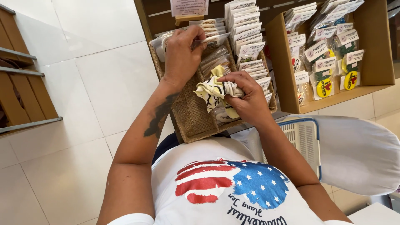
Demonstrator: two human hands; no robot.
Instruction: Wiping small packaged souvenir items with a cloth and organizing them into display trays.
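Sorting little packaged bits in a burlap tray

Right hand (249, 96) is clutching a bunched-up cream and black patterned cloth item (213, 91), grip closed tight around it, holding it just above the burlap-lined tray (189, 116). Left hand (182, 54) is reaching further back, fingers pinching a clear plastic packet (210, 41) in the row standing in that tray. A cardboard box (283, 62) of carded yellow and green keychains (324, 86) is sitting just to the right, white plastic chair (358, 150) below it
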